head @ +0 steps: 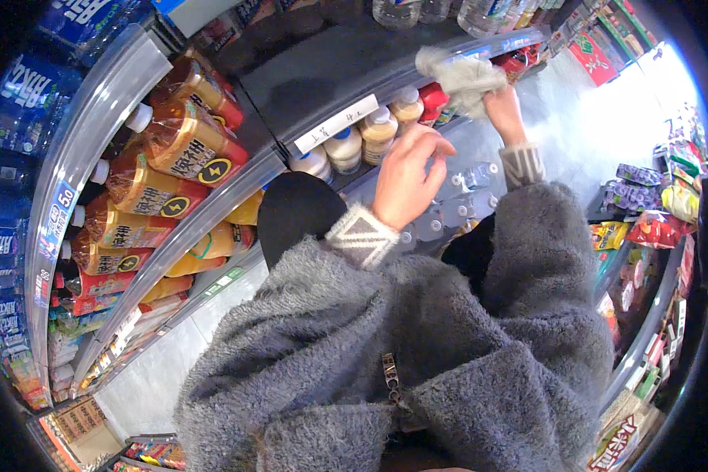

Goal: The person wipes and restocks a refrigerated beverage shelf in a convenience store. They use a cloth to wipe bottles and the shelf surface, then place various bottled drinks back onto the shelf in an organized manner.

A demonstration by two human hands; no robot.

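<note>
A grey, wrinkled cloth (463,78), partly blurred, covers the fingers of my right hand (503,109) at the far edge of a dark store shelf (307,82). The cloth overlaps the shelf's clear front rail (404,85). My left hand (413,168) is bare, its fingers loosely curled with nothing between them, just in front of that rail. Close beyond its fingers, one level down, stand white-capped bottles (379,134) of a pale drink. A white paper tag (336,124) with handwriting is fixed to the rail left of my left hand.
Large amber drink bottles (180,141) fill the shelf at the left, beside blue-wrapped packs (29,88). Clear bottles (429,224) lie low behind my left hand. Clear water jugs (396,12) stand at the top. Snack bags (655,229) crowd a rack at the right.
</note>
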